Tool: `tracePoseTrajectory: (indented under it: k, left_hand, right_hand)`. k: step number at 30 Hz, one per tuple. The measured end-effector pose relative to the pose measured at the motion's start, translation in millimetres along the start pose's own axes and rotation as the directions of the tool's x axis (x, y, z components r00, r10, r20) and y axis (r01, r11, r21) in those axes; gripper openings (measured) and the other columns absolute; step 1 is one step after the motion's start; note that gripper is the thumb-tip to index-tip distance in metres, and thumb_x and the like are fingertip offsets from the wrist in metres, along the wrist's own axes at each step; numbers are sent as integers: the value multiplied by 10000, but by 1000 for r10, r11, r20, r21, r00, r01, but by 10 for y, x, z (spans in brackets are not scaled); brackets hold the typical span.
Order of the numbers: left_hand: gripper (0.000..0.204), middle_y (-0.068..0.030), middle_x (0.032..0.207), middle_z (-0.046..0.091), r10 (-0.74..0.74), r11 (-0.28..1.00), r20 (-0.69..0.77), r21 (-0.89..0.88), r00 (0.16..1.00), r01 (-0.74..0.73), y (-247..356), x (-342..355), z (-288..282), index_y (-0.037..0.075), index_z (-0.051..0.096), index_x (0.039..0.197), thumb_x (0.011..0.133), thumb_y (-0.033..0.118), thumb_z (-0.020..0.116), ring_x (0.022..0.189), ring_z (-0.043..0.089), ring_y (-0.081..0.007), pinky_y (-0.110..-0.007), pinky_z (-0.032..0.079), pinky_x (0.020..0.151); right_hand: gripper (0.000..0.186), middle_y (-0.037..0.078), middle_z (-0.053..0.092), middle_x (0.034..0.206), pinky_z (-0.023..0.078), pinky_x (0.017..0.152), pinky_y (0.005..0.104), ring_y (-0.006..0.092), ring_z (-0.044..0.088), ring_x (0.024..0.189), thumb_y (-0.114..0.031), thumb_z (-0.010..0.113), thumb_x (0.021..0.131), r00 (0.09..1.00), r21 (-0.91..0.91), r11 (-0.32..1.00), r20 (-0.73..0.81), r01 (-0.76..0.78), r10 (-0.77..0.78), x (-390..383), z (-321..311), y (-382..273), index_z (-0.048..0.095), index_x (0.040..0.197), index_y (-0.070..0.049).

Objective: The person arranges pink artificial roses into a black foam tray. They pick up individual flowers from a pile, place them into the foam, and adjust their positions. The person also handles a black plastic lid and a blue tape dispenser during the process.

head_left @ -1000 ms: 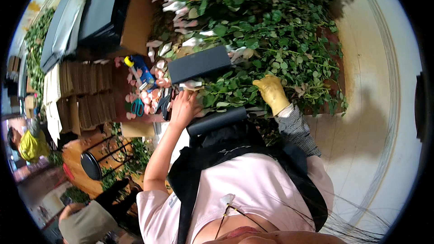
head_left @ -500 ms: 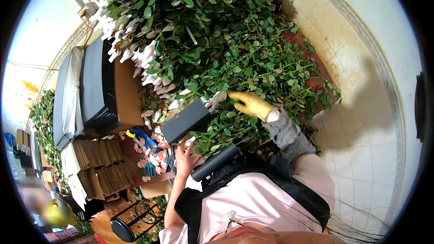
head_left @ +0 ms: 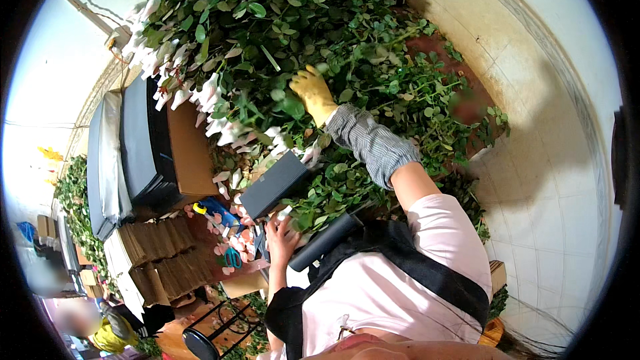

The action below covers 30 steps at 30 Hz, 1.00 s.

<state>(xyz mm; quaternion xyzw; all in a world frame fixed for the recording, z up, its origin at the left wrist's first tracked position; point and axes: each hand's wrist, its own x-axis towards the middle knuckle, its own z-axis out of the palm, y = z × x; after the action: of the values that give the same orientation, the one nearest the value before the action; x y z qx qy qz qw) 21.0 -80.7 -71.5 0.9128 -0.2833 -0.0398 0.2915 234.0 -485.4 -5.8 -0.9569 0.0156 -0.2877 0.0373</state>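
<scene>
My left hand, bare, lies with its fingers apart at the near end of a dark grey block, beside a pale bud. My right hand, in a yellow glove and grey knitted sleeve, reaches over the big pile of leafy rose stems. Its fingers are spread and bent above the leaves, with nothing plainly in them. White-sleeved rose buds stick out along the pile's left side. A smaller bunch of stems lies between the block and a black roller-like cylinder.
Left stand dark grey sheets beside brown cardboard and stacked corrugated pieces. Teal-handled scissors and loose pink petals lie near my left hand. A black stool stands below. Another person in yellow is at lower left. A tiled wall rises right.
My right hand has moved up and left from beside the smaller bunch to over the large rose pile. My left hand stays by the grey block. The whole view has shifted slightly.
</scene>
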Motion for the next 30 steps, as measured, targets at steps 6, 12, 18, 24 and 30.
tracePoseTrajectory:
  k: [6, 12, 18, 24, 30]
  left_hand:
    - [651, -208, 1437, 444, 33, 999, 3, 6, 999, -33, -7, 60, 57, 128, 633, 1286, 668, 148, 837, 1232, 474, -427, -516, 421, 1052]
    - [646, -213, 1446, 430, 29, 998, 15, -51, 999, -28, -31, 168, 112, 126, 624, 1301, 688, 159, 825, 1276, 453, -436, -523, 398, 1074]
    - [643, -217, 1435, 434, -26, 998, 25, 55, 999, 24, -127, -61, -11, 123, 624, 1298, 689, 163, 826, 1293, 445, -437, -518, 393, 1085]
    - [663, -208, 1436, 436, -11, 1000, 20, -12, 1000, 11, -136, 42, 80, 147, 614, 1325, 696, 147, 822, 1271, 464, -427, -506, 420, 1063]
    - [689, -216, 1445, 430, -39, 999, 42, 25, 998, 38, -49, 34, 38, 137, 599, 1347, 692, 111, 813, 1293, 452, -427, -495, 423, 1066]
  right_hand:
    - [168, 23, 695, 1039, 382, 1117, 389, 198, 638, 1035, -138, 595, 900, 985, -38, 995, 147, -90, 94, 14, -433, 204, 688, 1039, -158]
    - [243, 79, 665, 1196, 480, 991, 366, 247, 655, 1019, -120, 627, 905, 917, -261, 964, 369, -53, 150, -847, 270, 698, 684, 1141, -123]
    - [117, 38, 694, 815, 481, 958, 351, 214, 666, 859, -76, 605, 866, 923, -167, 986, 383, 27, 40, -509, 289, 382, 701, 830, -132]
    - [121, 70, 708, 866, 498, 920, 370, 234, 670, 829, -165, 641, 896, 926, 229, 951, 361, -207, 114, -58, -83, 552, 738, 895, -93]
    - [209, 39, 758, 996, 536, 847, 401, 243, 714, 924, -235, 690, 880, 707, -174, 983, 703, 63, 80, 304, -1374, 180, 767, 1060, -162]
